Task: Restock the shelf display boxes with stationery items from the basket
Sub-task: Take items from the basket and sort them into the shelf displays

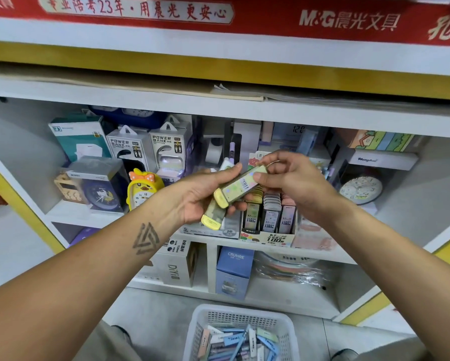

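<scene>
My left hand point(205, 196) grips a small stack of flat, yellow-capped translucent plastic lead cases point(213, 217); my right hand point(291, 178) pinches the far end of the top yellow-capped case point(241, 186) between thumb and fingertips. Both are held just in front of the printed cardboard display box point(269, 237) on the middle shelf, where like cases stand upright in rows. I judge these cases light, rigid and smooth, liable to slide off one another; best held by the long edges. The white perforated plastic basket point(244, 312) sits near, below, holding more stock.
</scene>
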Demonstrator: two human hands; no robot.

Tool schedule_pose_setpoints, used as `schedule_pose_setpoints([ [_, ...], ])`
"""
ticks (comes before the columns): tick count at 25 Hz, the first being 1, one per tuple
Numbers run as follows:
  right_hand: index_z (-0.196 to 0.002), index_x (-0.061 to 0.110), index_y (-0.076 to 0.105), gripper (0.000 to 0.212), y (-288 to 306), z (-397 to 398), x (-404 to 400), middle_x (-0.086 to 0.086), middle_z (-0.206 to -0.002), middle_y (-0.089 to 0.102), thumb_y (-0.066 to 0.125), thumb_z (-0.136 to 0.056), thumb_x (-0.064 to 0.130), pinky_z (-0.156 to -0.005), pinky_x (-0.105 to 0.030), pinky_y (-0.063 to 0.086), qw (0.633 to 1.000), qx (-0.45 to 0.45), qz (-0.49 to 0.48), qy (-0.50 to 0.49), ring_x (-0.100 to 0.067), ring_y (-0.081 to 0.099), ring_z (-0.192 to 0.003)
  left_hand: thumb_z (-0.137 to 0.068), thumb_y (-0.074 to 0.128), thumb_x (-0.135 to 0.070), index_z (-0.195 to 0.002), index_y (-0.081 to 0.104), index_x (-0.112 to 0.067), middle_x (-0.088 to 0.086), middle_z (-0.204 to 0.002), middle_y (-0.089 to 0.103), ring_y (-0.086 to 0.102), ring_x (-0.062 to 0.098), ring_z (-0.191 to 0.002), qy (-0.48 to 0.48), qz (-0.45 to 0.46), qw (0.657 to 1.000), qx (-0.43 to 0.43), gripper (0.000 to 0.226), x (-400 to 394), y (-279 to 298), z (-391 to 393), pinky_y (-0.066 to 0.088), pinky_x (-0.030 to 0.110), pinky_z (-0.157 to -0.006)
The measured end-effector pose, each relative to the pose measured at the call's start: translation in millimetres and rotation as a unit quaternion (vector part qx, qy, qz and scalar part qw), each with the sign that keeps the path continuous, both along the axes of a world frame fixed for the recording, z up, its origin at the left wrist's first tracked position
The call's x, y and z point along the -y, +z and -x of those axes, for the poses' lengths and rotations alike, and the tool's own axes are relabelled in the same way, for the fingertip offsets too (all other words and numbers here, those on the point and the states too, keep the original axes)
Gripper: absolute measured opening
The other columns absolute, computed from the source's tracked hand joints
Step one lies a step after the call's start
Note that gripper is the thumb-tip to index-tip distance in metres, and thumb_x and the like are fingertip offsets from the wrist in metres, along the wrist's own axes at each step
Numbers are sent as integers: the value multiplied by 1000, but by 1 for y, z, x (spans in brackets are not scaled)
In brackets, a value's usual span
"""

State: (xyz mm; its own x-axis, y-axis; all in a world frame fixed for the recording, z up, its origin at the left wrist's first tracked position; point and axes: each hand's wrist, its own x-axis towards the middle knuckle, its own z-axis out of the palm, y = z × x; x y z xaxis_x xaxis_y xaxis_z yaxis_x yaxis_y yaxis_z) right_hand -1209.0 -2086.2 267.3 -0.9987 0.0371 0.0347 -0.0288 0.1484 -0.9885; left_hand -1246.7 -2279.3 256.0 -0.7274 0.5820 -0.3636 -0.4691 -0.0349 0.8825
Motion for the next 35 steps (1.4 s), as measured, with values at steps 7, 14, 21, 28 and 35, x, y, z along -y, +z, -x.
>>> schedule_pose_setpoints([
  [7,-92,22,65,14,4,-8,-14,6,-87,67,75,-85,14,-78,-35,53,913,-156,-354,127,-12,63,-83,-94,63,-23,-90,61,-8,13,-71,62,50,13,-41,16,31,999,36,16,0,2,3,40,17,-36],
  [14,-102,27,58,16,-11,-5,5,14,-86,52,69,-91,27,-70,-27,42,839,-211,-485,131,-10,53,-81,-97,60,-25,-85,56,-9,13,-65,65,51,14,-41,50,56,996,58,20,-4,0,2,39,16,-35],
  [21,-110,32,48,27,-18,-4,-9,4,-79,61,68,-93,33,-67,-41,54,883,-130,-448,53,-22,62,-74,-93,66,-32,-84,56,-12,11,-69,67,53,15,-45,69,52,995,58,24,8,-2,6,42,18,-37],
  [28,-96,23,58,12,-12,-5,-8,12,-82,56,68,-94,30,-71,-35,45,847,-175,-495,80,-22,58,-83,-88,65,-35,-91,59,-11,12,-73,60,53,19,-55,32,-11,996,85,25,6,4,2,45,23,-45],
  [35,-108,24,60,15,-26,-9,0,10,-99,53,63,-94,29,-70,-32,42,791,-219,-569,57,-20,59,-94,-95,59,-18,-109,62,3,24,-90,70,70,29,-73,37,-82,994,56,25,4,9,-4,58,32,-59],
])
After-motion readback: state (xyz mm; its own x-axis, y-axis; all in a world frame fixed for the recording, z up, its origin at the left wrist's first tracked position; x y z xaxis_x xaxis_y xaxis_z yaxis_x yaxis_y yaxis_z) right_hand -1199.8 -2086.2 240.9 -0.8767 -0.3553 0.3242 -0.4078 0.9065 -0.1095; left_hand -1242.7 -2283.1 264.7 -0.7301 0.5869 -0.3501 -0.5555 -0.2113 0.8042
